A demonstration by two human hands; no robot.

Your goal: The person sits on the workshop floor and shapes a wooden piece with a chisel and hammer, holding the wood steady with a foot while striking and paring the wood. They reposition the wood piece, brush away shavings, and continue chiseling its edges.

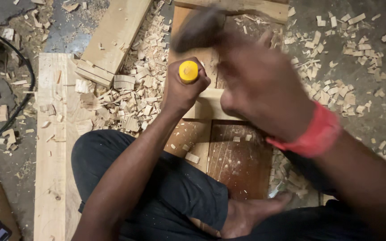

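My left hand (182,87) is closed around a chisel with a yellow handle end (188,71), held upright over a pale wooden piece (208,107). My right hand (260,85), blurred by motion, grips a hammer whose dark head (197,29) is raised just above and behind the chisel's top. A red band (316,131) circles my right wrist. The chisel's blade is hidden below my left fist. The pale piece lies on a dark brown wooden panel (240,156) between my legs.
Wood chips (135,98) lie piled left of the work and scattered to the right (340,89). A long pale plank (52,147) runs along the left, another board (115,38) lies behind it. A black cable (27,80) curves at far left. My bare foot (251,214) rests on the panel.
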